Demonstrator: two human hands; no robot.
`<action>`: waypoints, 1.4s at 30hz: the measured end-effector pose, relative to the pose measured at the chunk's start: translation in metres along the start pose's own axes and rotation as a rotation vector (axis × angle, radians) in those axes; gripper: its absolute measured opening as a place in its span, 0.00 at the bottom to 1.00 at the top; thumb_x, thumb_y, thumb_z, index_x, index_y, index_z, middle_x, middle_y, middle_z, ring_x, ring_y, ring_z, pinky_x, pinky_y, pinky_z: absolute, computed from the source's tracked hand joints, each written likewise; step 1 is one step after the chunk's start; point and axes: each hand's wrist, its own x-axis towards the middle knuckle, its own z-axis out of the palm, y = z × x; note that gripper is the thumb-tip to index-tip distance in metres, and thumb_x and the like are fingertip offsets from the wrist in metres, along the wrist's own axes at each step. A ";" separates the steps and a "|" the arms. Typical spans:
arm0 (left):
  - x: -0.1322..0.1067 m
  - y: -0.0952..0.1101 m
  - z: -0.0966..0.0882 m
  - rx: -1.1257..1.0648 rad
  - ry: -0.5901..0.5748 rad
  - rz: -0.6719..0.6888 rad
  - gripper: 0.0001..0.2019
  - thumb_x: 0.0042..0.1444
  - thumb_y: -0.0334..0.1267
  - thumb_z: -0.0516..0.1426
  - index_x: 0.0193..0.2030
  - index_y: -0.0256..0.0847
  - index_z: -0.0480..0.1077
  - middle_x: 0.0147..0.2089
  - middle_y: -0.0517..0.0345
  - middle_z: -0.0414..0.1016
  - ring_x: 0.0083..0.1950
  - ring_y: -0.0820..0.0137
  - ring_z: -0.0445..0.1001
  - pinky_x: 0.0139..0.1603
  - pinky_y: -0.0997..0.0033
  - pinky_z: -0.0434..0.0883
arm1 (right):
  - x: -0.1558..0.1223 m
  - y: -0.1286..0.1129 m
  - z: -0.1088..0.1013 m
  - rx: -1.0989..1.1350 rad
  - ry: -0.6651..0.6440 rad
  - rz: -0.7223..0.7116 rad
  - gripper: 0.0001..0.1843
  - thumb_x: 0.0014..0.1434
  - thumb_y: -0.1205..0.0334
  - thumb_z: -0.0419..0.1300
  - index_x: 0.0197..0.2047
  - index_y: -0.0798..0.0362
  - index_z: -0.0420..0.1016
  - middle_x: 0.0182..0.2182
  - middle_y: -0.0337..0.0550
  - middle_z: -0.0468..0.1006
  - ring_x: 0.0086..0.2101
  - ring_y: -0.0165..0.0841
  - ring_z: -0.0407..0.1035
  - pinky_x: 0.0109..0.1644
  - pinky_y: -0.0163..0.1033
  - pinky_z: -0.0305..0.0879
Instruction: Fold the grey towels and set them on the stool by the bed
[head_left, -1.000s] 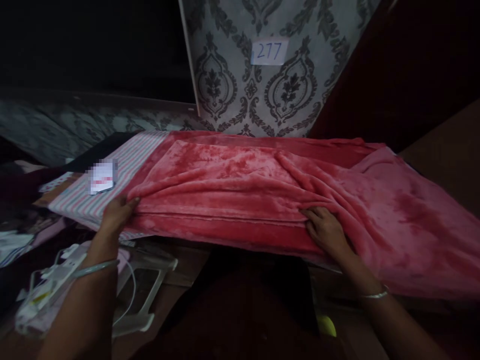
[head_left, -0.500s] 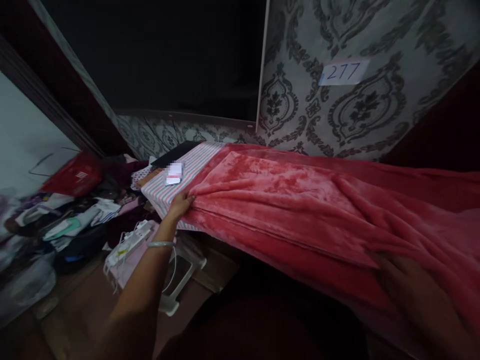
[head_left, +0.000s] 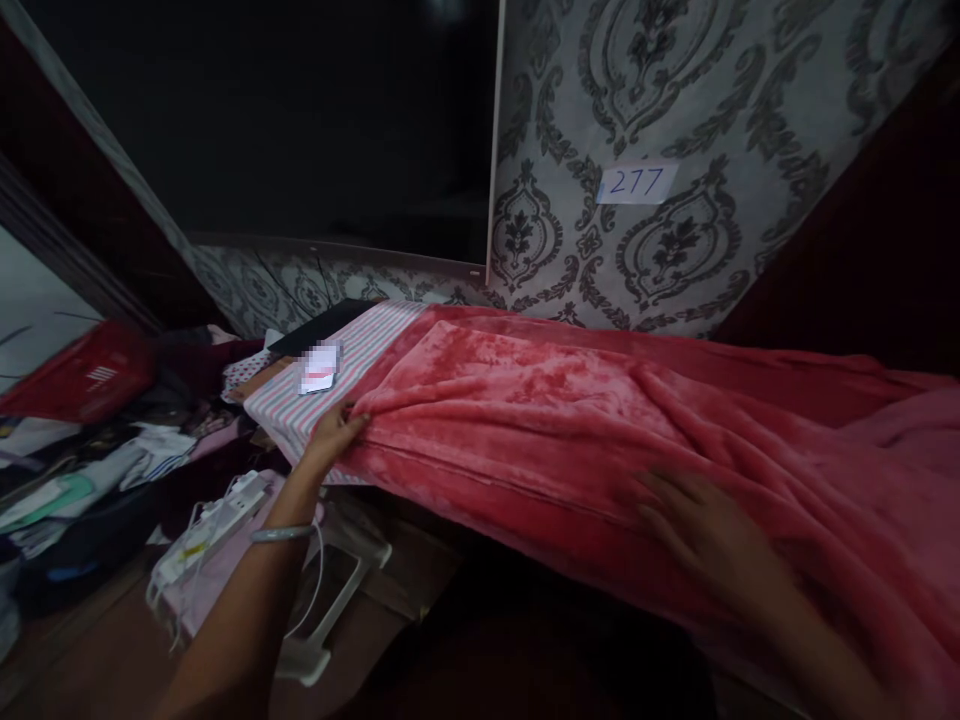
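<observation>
A red plush blanket (head_left: pixel 510 400) lies spread in folds over a long surface against the wall. At the blanket's left edge, my left hand (head_left: pixel 335 437) pinches the fabric between thumb and fingers; a pale bangle circles that wrist. My right hand (head_left: pixel 701 520) rests over the blanket's front side with fingers stretched out, slightly blurred. Left of the blanket, a striped cloth (head_left: pixel 382 325) in pink, white and grey shows from underneath. On this cloth lies a small white item (head_left: pixel 319 368), partly pixelated.
A black television (head_left: pixel 300 130) hangs above. A paper marked 277 (head_left: pixel 637 183) is stuck to the patterned wallpaper. At left are a red bag (head_left: pixel 82 370), heaped clothes (head_left: pixel 112 470) and a power strip (head_left: pixel 217 525) on a stool (head_left: pixel 337 610) with cables.
My right hand has moved left along the blanket and its fingers have come away from the folded edge. My left hand stays at the left edge. The view has shifted slightly.
</observation>
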 end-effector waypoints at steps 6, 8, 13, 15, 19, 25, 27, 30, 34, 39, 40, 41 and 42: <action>-0.036 0.029 0.020 0.493 0.379 0.325 0.21 0.57 0.42 0.56 0.54 0.33 0.71 0.53 0.36 0.71 0.55 0.49 0.71 0.56 0.49 0.69 | 0.074 -0.072 0.053 0.145 -0.314 -0.243 0.26 0.70 0.60 0.52 0.70 0.48 0.66 0.67 0.49 0.66 0.65 0.46 0.60 0.68 0.58 0.61; -0.055 0.038 0.043 0.510 0.315 0.521 0.15 0.62 0.40 0.52 0.50 0.36 0.73 0.49 0.40 0.74 0.53 0.52 0.72 0.56 0.49 0.69 | 0.076 -0.084 0.068 0.173 -0.454 -0.245 0.28 0.68 0.60 0.54 0.71 0.47 0.64 0.70 0.47 0.61 0.68 0.46 0.55 0.71 0.60 0.54; -0.088 0.037 0.110 0.484 0.068 0.793 0.11 0.64 0.37 0.54 0.48 0.42 0.76 0.50 0.47 0.77 0.50 0.57 0.73 0.51 0.54 0.71 | 0.080 -0.081 0.060 0.327 -0.583 -0.205 0.26 0.68 0.58 0.55 0.68 0.46 0.69 0.69 0.47 0.64 0.66 0.47 0.59 0.69 0.58 0.58; -0.093 0.032 0.124 0.478 0.138 0.804 0.12 0.63 0.36 0.55 0.50 0.40 0.76 0.51 0.46 0.77 0.52 0.56 0.72 0.52 0.53 0.70 | 0.100 -0.073 0.049 0.440 -0.560 -0.165 0.21 0.69 0.56 0.53 0.62 0.46 0.76 0.61 0.47 0.74 0.59 0.45 0.69 0.63 0.52 0.67; -0.095 0.026 0.127 0.436 0.212 0.830 0.12 0.63 0.35 0.55 0.50 0.40 0.76 0.51 0.45 0.77 0.53 0.57 0.71 0.53 0.54 0.69 | 0.175 -0.055 0.055 0.516 -0.381 -0.099 0.17 0.68 0.59 0.52 0.50 0.48 0.82 0.46 0.47 0.83 0.44 0.41 0.77 0.50 0.44 0.72; -0.097 0.023 0.124 0.401 0.250 0.856 0.13 0.62 0.33 0.55 0.50 0.43 0.77 0.54 0.46 0.77 0.54 0.57 0.71 0.53 0.54 0.69 | 0.297 -0.044 0.124 0.152 -0.433 0.093 0.14 0.63 0.68 0.56 0.41 0.51 0.84 0.42 0.45 0.84 0.42 0.37 0.77 0.45 0.35 0.67; -0.098 0.023 0.125 0.387 0.262 0.853 0.13 0.62 0.33 0.55 0.50 0.44 0.78 0.56 0.47 0.77 0.54 0.57 0.71 0.53 0.53 0.69 | 0.323 -0.043 0.146 0.105 -0.440 0.128 0.15 0.64 0.68 0.55 0.44 0.52 0.84 0.44 0.46 0.84 0.44 0.37 0.77 0.45 0.34 0.67; -0.099 0.025 0.125 0.371 0.257 0.844 0.14 0.61 0.32 0.56 0.51 0.45 0.78 0.57 0.49 0.78 0.54 0.57 0.71 0.52 0.53 0.69 | 0.349 -0.040 0.173 0.051 -0.460 0.164 0.16 0.65 0.65 0.56 0.49 0.54 0.83 0.48 0.51 0.83 0.47 0.39 0.76 0.47 0.35 0.67; -0.100 0.029 0.123 0.356 0.241 0.829 0.13 0.61 0.32 0.57 0.49 0.45 0.78 0.56 0.50 0.78 0.52 0.58 0.71 0.51 0.55 0.69 | 0.368 -0.039 0.203 -0.019 -0.493 0.215 0.18 0.69 0.59 0.55 0.50 0.58 0.83 0.48 0.57 0.82 0.47 0.41 0.77 0.47 0.36 0.67; -0.101 0.031 0.122 0.346 0.217 0.812 0.13 0.60 0.31 0.57 0.50 0.43 0.77 0.57 0.49 0.78 0.55 0.58 0.70 0.53 0.55 0.69 | 0.381 -0.041 0.226 -0.058 -0.474 0.237 0.17 0.69 0.59 0.55 0.47 0.57 0.83 0.46 0.58 0.82 0.47 0.42 0.76 0.46 0.36 0.66; -0.101 0.031 0.122 0.349 0.207 0.806 0.13 0.60 0.31 0.57 0.50 0.43 0.77 0.57 0.49 0.78 0.56 0.58 0.70 0.53 0.54 0.69 | 0.385 -0.040 0.229 -0.062 -0.459 0.238 0.17 0.69 0.61 0.54 0.49 0.56 0.83 0.47 0.58 0.82 0.48 0.42 0.76 0.47 0.37 0.65; -0.101 0.031 0.122 0.350 0.199 0.801 0.13 0.60 0.31 0.57 0.50 0.43 0.77 0.57 0.49 0.78 0.56 0.58 0.70 0.53 0.54 0.69 | 0.389 -0.038 0.231 -0.066 -0.440 0.241 0.18 0.70 0.62 0.52 0.51 0.56 0.82 0.49 0.58 0.81 0.49 0.42 0.75 0.48 0.37 0.65; -0.102 0.031 0.123 0.350 0.194 0.797 0.13 0.60 0.31 0.57 0.50 0.43 0.77 0.57 0.49 0.78 0.56 0.58 0.70 0.53 0.55 0.69 | 0.392 -0.035 0.233 -0.069 -0.421 0.244 0.19 0.70 0.63 0.50 0.53 0.55 0.81 0.50 0.58 0.81 0.50 0.42 0.74 0.48 0.38 0.65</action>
